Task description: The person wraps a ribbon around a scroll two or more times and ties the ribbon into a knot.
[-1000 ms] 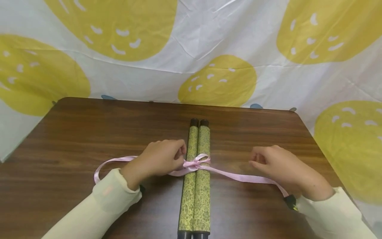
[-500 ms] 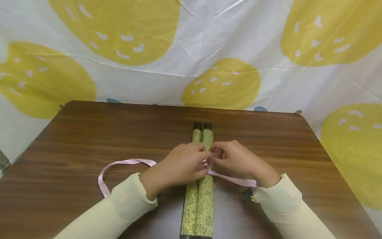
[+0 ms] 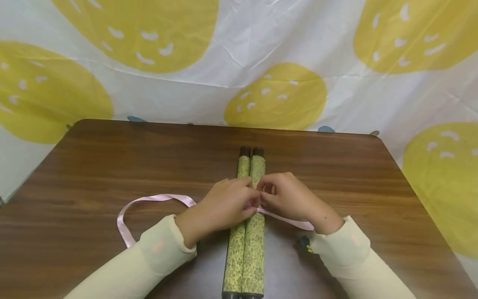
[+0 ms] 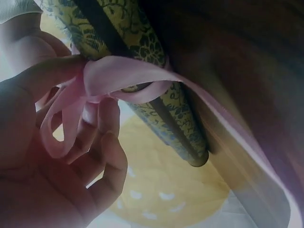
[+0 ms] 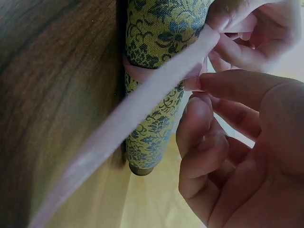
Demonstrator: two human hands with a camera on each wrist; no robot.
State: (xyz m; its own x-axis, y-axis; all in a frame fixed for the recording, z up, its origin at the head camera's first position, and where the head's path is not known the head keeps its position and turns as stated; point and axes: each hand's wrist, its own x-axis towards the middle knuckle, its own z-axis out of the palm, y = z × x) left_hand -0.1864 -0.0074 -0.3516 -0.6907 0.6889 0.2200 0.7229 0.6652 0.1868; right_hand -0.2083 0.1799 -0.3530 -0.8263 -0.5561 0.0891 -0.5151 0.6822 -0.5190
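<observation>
Two rolled scrolls (image 3: 253, 257), covered in yellow-green brocade with dark end caps, lie side by side on the table. A pink ribbon (image 3: 160, 198) goes round their middle, and its knot is mostly hidden behind my fingers in the head view. My left hand (image 3: 222, 204) pinches the ribbon (image 4: 128, 76) at the knot, where a small loop (image 4: 61, 130) hangs by the palm. Right beside it, my right hand (image 3: 289, 196) pinches the ribbon (image 5: 194, 84) between thumb and forefinger. The fingertips of both hands nearly meet over the right-hand scroll.
The brown wood-grain table (image 3: 149, 162) extends on both sides of the scrolls. One ribbon tail curves out on the left, the other runs under the right wrist. A dark object (image 3: 304, 242) shows by the right cuff. A white curtain (image 3: 179, 93) with yellow fruit prints hangs behind.
My right hand has come in from the right side to the ribbon's knot. My left hand has moved a little right, over the scrolls. The small bow loop is now covered in the head view.
</observation>
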